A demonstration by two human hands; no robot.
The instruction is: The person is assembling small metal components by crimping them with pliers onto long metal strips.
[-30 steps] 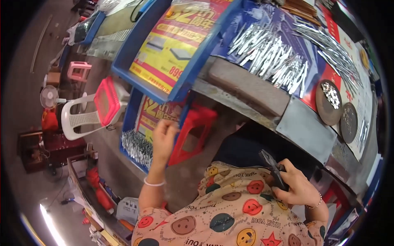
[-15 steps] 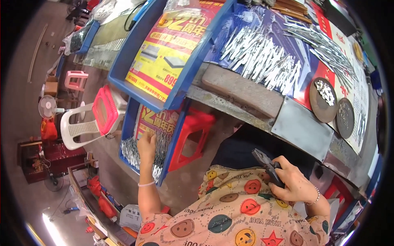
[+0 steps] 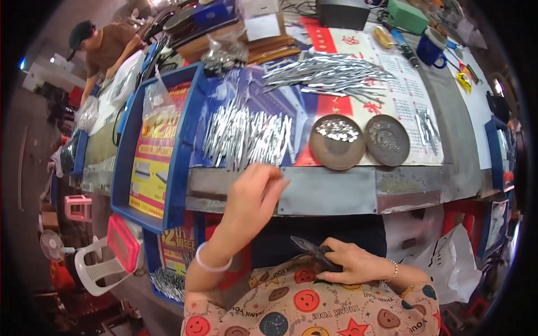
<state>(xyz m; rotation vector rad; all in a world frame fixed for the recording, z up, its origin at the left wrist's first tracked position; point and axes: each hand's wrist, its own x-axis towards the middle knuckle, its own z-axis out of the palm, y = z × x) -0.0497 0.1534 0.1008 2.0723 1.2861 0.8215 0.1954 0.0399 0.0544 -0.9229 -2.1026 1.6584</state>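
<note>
My right hand point(image 3: 356, 261) is closed around the dark handles of a pair of pliers point(image 3: 311, 250), held in front of my patterned top with the jaws pointing up and left. My left hand point(image 3: 252, 196) hovers at the table's front edge, just below a spread of shiny thin metal strips point(image 3: 246, 131). Its fingers are loosely bent, the thumb stands apart, and nothing shows between them. A bare grey metal plate point(image 3: 328, 192) lies right of that hand. Beyond it sit two round brown dishes, one with shiny small pieces point(image 3: 338, 159) and one with duller bits point(image 3: 386, 151).
A blue tray point(image 3: 182, 162) lined with printed paper stands at the left. Below it, a lower blue box point(image 3: 154, 257) contains many metal strips. Another strip pile point(image 3: 330, 73) lies farther back. A blue mug point(image 3: 430, 50) stands back right. Another person point(image 3: 103, 47) is at far left.
My left hand has moved from above the lower blue box up and right to the table edge near the strips. My view has turned toward the table. The pliers stay in my right hand.
</note>
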